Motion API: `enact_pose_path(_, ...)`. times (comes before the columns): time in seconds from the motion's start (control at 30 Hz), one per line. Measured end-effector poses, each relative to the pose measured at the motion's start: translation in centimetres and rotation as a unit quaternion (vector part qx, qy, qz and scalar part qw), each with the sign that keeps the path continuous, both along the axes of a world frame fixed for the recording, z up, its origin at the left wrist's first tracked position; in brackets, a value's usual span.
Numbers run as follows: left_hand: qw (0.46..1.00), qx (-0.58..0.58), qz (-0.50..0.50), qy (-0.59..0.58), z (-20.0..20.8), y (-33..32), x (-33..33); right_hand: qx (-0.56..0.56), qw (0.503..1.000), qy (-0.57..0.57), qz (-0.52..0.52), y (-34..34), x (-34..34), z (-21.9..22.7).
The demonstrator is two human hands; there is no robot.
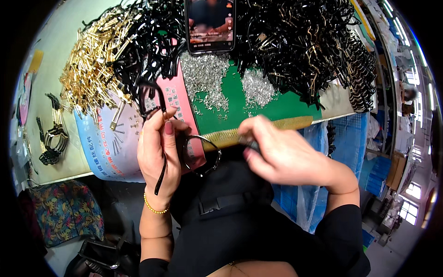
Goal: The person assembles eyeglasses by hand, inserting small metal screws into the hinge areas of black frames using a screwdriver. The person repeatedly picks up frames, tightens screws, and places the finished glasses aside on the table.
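Note:
My left hand (160, 152) is closed on a pair of dark eyeglasses (219, 159). One round rim hangs to the right of the fingers, and another dark rim part rises above them. A black temple arm points down along the palm. To the right, my right hand (277, 150) is curled at the edge of the green mat, a little apart from the rim. Its fingers are pinched round a short dark object (251, 145), blurred and mostly hidden, whose kind I cannot make out. Two heaps of tiny silver metal parts (205, 76) lie on the mat beyond my hands.
A phone (211, 27) stands at the back centre. Piles of black temple arms (295, 51) lie on both sides of it, with gold-coloured metal parts (94, 60) at far left. A green mat (230, 92) and printed sheets (110, 152) cover the table. Blue crates (344, 152) stand right.

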State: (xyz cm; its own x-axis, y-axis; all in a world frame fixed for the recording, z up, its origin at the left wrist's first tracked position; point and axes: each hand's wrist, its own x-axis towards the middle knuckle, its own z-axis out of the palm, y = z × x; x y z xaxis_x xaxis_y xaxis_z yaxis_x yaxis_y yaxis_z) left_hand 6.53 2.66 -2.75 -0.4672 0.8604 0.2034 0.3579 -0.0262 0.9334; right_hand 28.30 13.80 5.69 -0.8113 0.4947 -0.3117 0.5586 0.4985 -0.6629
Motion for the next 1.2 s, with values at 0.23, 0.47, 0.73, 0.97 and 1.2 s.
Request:
enact_pose_path(0.23, 0.966, -0.018, -0.17, 0.196, 2.1, 2.1, -1.2, 0.234, 0.965, -0.102, 0.065, 0.8, 0.4, -0.1)
enact_pose_path(0.47, 0.959, -0.03, -0.196, 0.201, 2.5, 3.0, -0.9, 0.242, 0.967, -0.067, 0.047, 1.1, -0.4, -0.6)
enact_pose_path(0.73, 0.993, 0.096, 0.065, -0.029, 1.3, 1.5, -1.0, 0.237, 0.966, -0.09, 0.053, 1.4, -0.8, -0.8)
enact_pose_path(0.97, 0.98, 0.064, 0.1, -0.162, 1.7, 1.9, -3.1, 0.252, 0.961, -0.084, 0.075, 1.6, -1.2, -0.6)
enact_pose_path(1.2, 0.983, 0.018, 0.064, -0.17, 1.6, 2.7, -3.3, 0.258, 0.961, -0.081, 0.048, 1.4, -1.1, -1.0)
